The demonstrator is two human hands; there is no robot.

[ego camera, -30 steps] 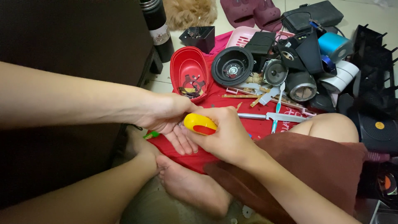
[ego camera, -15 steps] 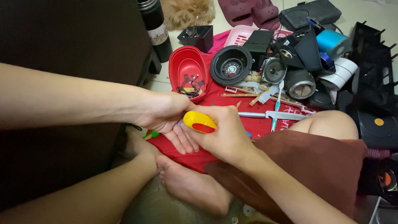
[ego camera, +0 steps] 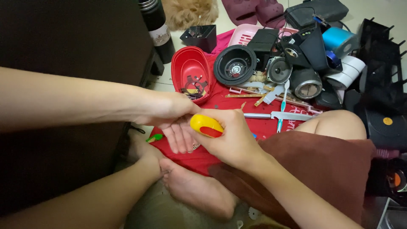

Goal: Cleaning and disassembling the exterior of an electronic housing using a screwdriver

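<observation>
My right hand (ego camera: 231, 140) is closed around the yellow and red handle of a screwdriver (ego camera: 205, 126), whose shaft points left and is hidden. My left hand (ego camera: 171, 116) meets it at the tip, thumb pressed in and fingers hanging down. Whatever sits between the two hands is covered. Both hands hover over a red cloth (ego camera: 254, 125) spread on the floor, just above my bare foot (ego camera: 195, 191).
On the cloth lie a red oval tub (ego camera: 190, 70) with small parts, a black speaker cone (ego camera: 235, 64), speaker drivers (ego camera: 280, 70), a knife (ego camera: 277, 115) and a toothbrush (ego camera: 283, 106). A black flask (ego camera: 157, 25) and dark cabinet (ego camera: 63, 38) stand left. Black racks (ego camera: 381, 51) stand right.
The hands stay pressed together at the same spot; only the view has shifted slightly.
</observation>
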